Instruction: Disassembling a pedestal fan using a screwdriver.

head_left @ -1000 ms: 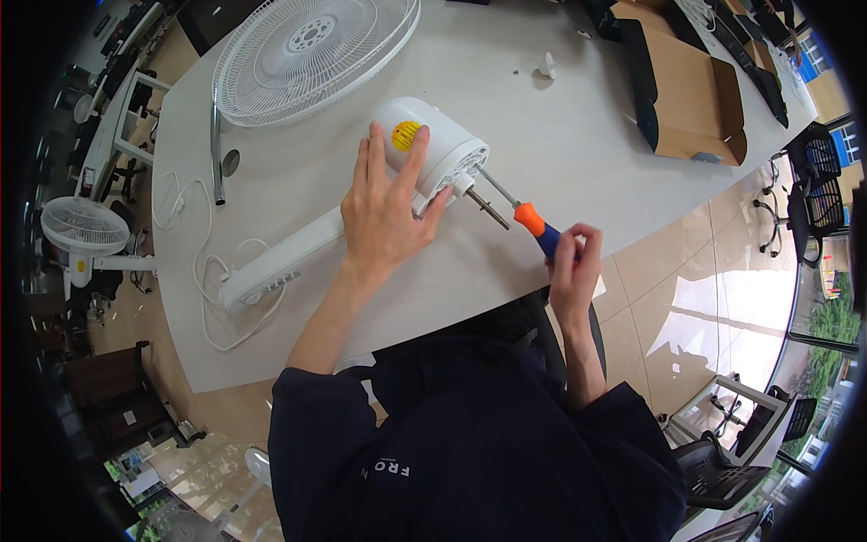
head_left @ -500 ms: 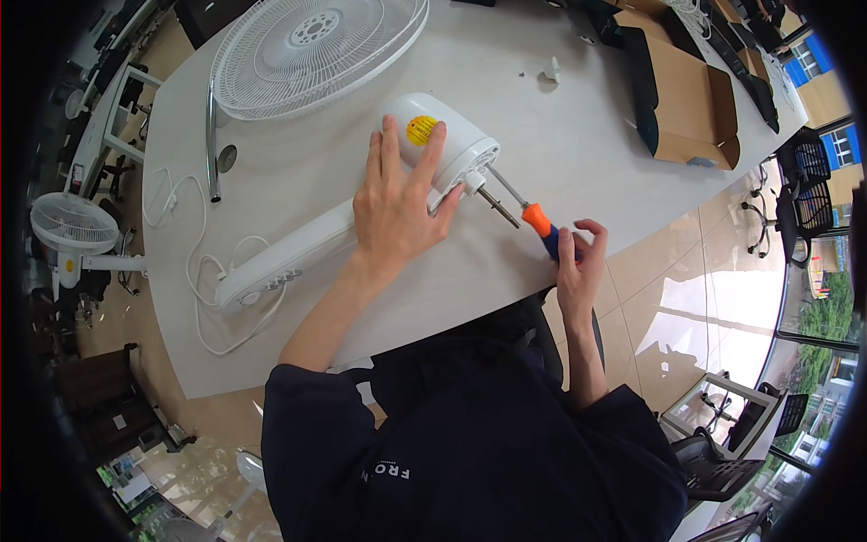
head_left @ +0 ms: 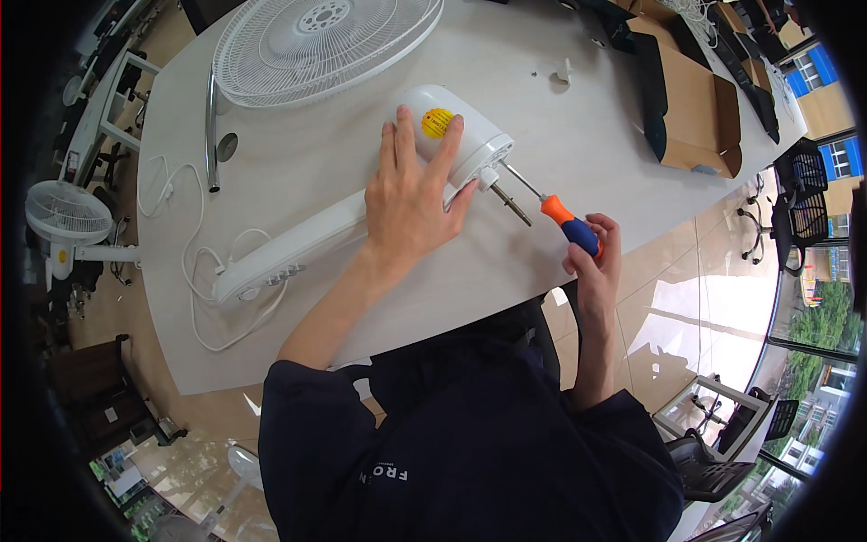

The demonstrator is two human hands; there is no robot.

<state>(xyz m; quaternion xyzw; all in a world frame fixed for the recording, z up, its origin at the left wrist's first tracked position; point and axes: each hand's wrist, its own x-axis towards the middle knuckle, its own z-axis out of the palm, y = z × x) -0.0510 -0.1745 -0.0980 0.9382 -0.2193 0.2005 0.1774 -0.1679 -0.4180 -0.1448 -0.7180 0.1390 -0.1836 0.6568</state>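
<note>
On the pale counter (head_left: 488, 257), before the person, lies the white motor housing (head_left: 479, 135) of a fan. The left hand (head_left: 406, 206) rests upon the housing, its fingers spread a little apart, with one fingertip touching the yellow sticker (head_left: 438, 123). The right hand (head_left: 596, 257) is to the right of the housing, its fingers clamped on the handle of an orange and blue screwdriver (head_left: 569, 224). The tip of this tool meets the front face of the housing, just beside the metal shaft (head_left: 512, 205). Beyond the housing, toward the left, lies the round wire grille (head_left: 325, 50); well to its right stands an opened cardboard box (head_left: 697, 108).
</note>
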